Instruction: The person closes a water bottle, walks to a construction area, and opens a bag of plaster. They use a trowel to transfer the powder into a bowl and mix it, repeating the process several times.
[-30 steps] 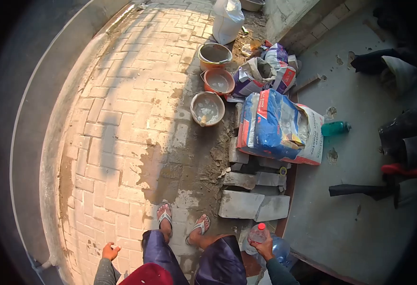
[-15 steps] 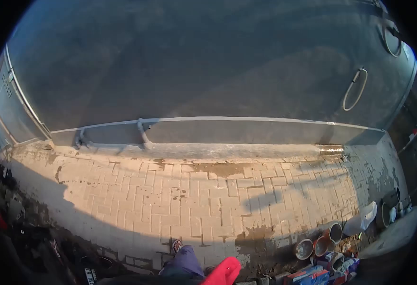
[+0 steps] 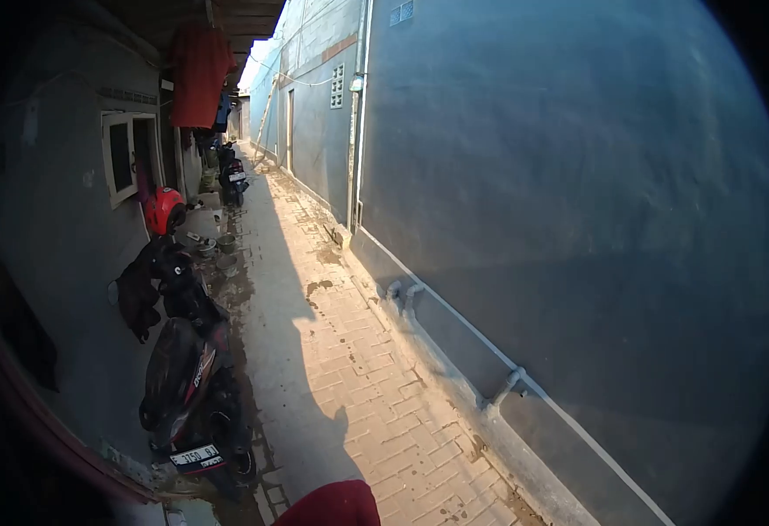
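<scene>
Far left: a grey wall (image 3: 60, 219) in shade, with a white-framed window (image 3: 126, 158) set in it. Just right of the window, a red helmet (image 3: 167, 210), perched on something dark. Below that, a dark jacket (image 3: 139, 294) draped over the front of the nearest motorbike (image 3: 187, 377), parked close along the wall, tail toward the camera, with a pale number plate (image 3: 196, 457) at the rear. Overhead, a red garment (image 3: 198, 74) hanging from the roof edge. Farther down the alley, a second motorbike (image 3: 231, 180), upright near the same wall, and a few small pots (image 3: 225, 241) on the ground between the two bikes.

At the bottom edge, near the middle of the view, a rounded red cloth (image 3: 332, 507), just right of the nearest motorbike's rear wheel and over the brick paving (image 3: 358, 386); too cropped to tell what sort of thing. Left hand and right hand both outside the frame, so impossible to tell whether the fingers are released, clenched or grasping anything.

Paving part sunlit, part in shadow, with a damp patch (image 3: 318, 287) farther along. Right of the paving, a vertical pipe (image 3: 355, 131) up the wall, then a low pipe (image 3: 489, 351) running along the foot of the tall blue wall (image 3: 559, 219), held by brackets. Plain wall filling the right half of the view.
</scene>
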The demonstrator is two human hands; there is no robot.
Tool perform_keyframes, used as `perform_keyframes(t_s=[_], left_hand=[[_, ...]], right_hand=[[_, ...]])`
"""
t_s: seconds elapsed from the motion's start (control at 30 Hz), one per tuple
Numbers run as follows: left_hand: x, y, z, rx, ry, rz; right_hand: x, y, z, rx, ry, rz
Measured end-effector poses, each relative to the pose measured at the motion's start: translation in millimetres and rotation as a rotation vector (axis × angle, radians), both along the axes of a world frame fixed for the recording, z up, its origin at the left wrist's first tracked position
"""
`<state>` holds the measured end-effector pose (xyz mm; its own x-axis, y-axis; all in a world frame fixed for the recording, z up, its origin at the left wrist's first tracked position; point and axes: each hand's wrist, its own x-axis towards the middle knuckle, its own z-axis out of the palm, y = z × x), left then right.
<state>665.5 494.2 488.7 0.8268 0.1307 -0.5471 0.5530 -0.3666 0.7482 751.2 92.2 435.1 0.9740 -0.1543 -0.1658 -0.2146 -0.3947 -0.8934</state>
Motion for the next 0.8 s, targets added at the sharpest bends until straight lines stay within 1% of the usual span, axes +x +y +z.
perform_keyframes(t_s=[0.3,0.5,0.67,0.8], left_hand=[[69.3,-20.2,2.1,-0.067,-0.033,0.311],[108.0,-38.5,23.8,-0.086,-0.008,0.563],[135.5,-36.8,35.3,-0.113,0.01,0.761],[155.4,-22.9,23.4,-0.165,0.028,0.908]], right_hand=[[168.4,27.7,-26.3,0.015,0.041,0.282],[286.8,46.4,-13.8,0.023,0.04,0.454],[371.9,92.4,-6.4,0.031,0.031,0.599],[428.5,151.2,-16.9,0.031,0.04,0.688]])
